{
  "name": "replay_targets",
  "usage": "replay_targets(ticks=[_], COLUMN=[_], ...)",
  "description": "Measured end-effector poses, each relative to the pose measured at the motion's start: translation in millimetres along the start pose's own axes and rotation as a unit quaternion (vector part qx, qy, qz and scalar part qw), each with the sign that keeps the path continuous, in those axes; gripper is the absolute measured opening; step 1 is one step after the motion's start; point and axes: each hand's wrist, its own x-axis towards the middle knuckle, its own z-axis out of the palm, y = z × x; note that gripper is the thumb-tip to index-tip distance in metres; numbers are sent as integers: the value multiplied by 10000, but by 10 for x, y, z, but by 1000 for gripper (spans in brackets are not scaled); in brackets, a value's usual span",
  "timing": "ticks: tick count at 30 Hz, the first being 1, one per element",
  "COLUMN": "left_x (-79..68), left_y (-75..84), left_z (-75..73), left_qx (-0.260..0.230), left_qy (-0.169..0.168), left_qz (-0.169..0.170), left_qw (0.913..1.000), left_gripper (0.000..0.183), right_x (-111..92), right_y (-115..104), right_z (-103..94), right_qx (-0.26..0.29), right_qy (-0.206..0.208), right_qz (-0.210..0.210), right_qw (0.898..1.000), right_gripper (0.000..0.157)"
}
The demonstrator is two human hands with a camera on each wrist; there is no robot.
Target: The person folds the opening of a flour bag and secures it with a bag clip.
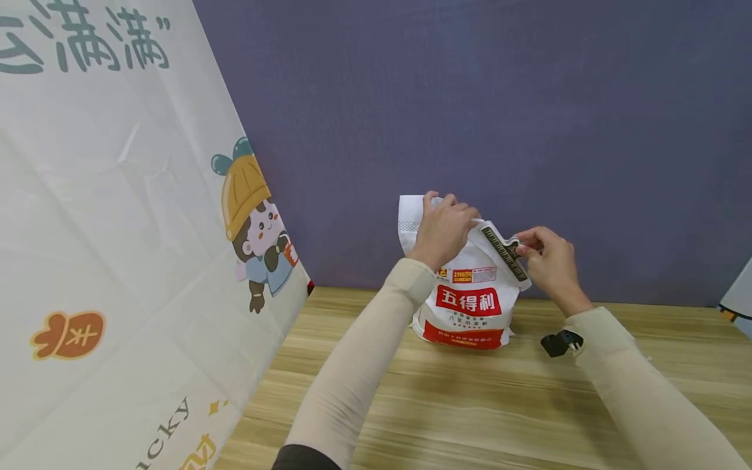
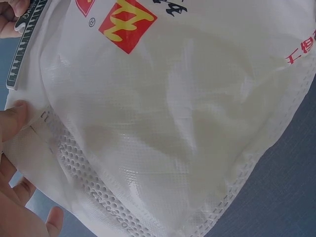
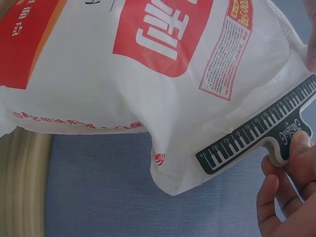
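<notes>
A white bag of flour (image 1: 467,320) with red printed panels stands upright on the wooden table. Along the right part of its top edge sits a long clip (image 1: 504,253) with a black piano-keyboard face. My right hand (image 1: 549,261) pinches the tab of that clip (image 3: 266,129) between thumb and fingers. To the left of the clip, my left hand (image 1: 445,228) grips the bag's top edge, and in the left wrist view its thumb (image 2: 14,120) lies on the bag near the perforated strip. The bag's left top corner stands up beyond the left hand.
Behind the bag rises a dark blue-grey wall panel (image 1: 470,98). A white printed sheet (image 1: 147,228) with cartoon figures hangs along the left side. The wooden tabletop (image 1: 446,405) runs beneath both forearms, and a pale object (image 1: 741,294) shows at the far right edge.
</notes>
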Motion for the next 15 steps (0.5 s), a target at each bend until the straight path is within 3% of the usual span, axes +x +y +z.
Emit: replay_targets(ticks=[15], left_x=[-103], left_y=[109], left_z=[-67], left_qx=[-93], left_qy=[46], left_qz=[184], left_qw=[9998], left_gripper=[22], right_x=[-198], right_y=[-6], right_z=[-69], right_qx=[24], right_qy=[120], right_qz=[84], right_qw=[9999], right_gripper=[14])
